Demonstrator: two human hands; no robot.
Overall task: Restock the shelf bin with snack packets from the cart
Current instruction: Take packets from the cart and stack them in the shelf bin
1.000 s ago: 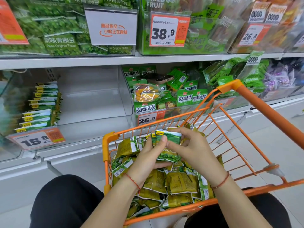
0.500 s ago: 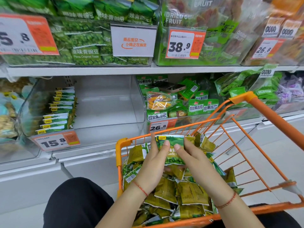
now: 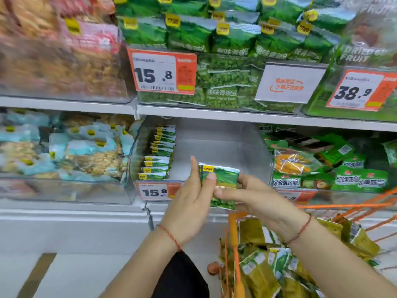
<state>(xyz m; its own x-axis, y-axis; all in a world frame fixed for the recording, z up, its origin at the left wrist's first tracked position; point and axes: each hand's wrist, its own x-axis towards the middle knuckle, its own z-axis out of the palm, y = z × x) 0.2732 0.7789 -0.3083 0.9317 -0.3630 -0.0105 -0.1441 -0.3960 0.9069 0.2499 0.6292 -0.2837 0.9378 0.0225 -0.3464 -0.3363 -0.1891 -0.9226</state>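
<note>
**Inspector:** State the position of the item under handling.

**Clerk:** A small stack of green foil snack packets with yellow corner labels (image 3: 221,181) is held upright between both hands, in front of the open mouth of the clear plastic shelf bin (image 3: 242,147). The stack is above the cart and not yet inside the bin.

**Inspector:** The grip?

**Clerk:** The left hand (image 3: 189,203) holds the stack at its 9 o'clock edge, thumb curled across the front face, fingers behind. The right hand (image 3: 255,198) holds it from 3 o'clock, one finger laid flat across the lower front, the others wrapped behind. Each wrist carries a thin red cord.

**Inspector:** Contents of the bin?

**Inspector's note:** A row of matching green packets (image 3: 159,155) stands on edge against the bin's wall at 9 o'clock; the floor at its 3 o'clock side is bare. A price tag reading 15.8 (image 3: 154,192) is fixed on its front lip, partly behind the left hand.

**Inspector:** The cart?

**Clerk:** The orange wire cart (image 3: 234,235) sits at 5 o'clock of the hands, holding loose olive and green packets (image 3: 264,274). Motion blur hides its print.
</note>
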